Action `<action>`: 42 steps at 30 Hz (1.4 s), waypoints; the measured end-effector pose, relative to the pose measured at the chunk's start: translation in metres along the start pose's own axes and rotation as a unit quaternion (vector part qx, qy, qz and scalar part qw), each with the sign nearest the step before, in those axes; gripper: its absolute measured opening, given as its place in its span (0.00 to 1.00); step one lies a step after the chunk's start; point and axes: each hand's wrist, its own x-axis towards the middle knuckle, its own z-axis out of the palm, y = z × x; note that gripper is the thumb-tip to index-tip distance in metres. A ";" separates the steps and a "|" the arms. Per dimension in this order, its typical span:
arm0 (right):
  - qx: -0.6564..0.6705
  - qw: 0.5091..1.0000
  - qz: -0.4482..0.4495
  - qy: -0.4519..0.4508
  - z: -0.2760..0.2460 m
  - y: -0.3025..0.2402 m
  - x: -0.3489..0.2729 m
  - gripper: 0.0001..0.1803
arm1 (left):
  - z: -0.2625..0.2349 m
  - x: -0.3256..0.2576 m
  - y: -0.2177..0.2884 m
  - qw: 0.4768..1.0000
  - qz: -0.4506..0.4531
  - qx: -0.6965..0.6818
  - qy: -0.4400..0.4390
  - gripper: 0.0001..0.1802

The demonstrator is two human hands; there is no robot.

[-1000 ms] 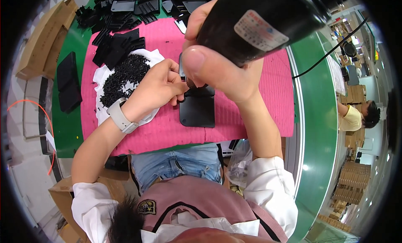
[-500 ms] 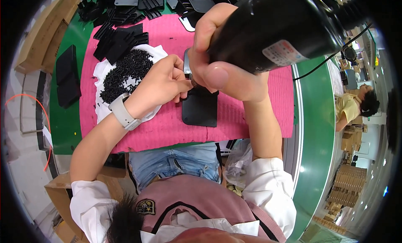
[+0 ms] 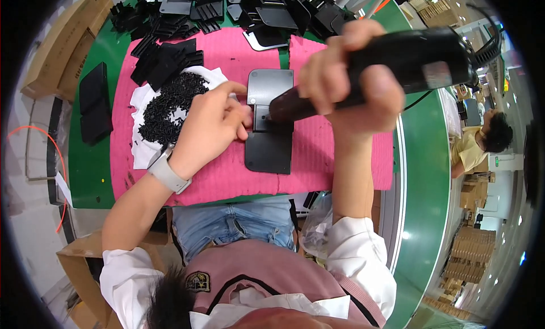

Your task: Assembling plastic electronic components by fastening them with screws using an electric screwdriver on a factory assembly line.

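A black electric screwdriver (image 3: 386,65) with a cord at its back end lies in my right hand (image 3: 355,82), whose fingers wrap round its body. Its narrow front end points down-left at the middle of a black two-flap plastic holder (image 3: 269,153); whether the bit touches is hidden. At the holder's left edge, my left hand (image 3: 213,116) has loosely bent fingers apart, with nothing visible in them. Beneath and beside that hand, a heap of small black screws (image 3: 162,110) lies on a white cloth (image 3: 141,153).
A pink foam mat (image 3: 318,170) covers part of the green table (image 3: 426,176). Black plastic parts (image 3: 272,14) pile up along the far side, and more (image 3: 164,65) lie beside the screws. Another black holder (image 3: 93,105) lies left. A person (image 3: 482,139) is off to the right.
My right hand and the screwdriver have moved away from the camera, toward the holder, uncovering its far flap. The left hand's fingers have loosened from a pinch and spread slightly.
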 end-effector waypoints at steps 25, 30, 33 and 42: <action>0.190 0.972 -0.041 0.130 -0.005 -0.007 -0.013 0.20 | -0.004 -0.014 0.010 0.980 0.131 -0.103 -0.106 0.19; 0.092 0.992 -0.010 0.091 -0.020 -0.019 -0.015 0.20 | 0.002 -0.011 0.009 0.963 0.254 0.082 -0.024 0.29; -0.015 0.997 0.006 0.070 -0.024 -0.022 -0.018 0.21 | 0.001 -0.007 0.002 0.912 0.325 0.251 0.025 0.31; -0.106 0.989 0.046 0.088 -0.021 -0.015 -0.019 0.16 | 0.007 -0.004 -0.007 0.910 0.292 0.293 0.030 0.26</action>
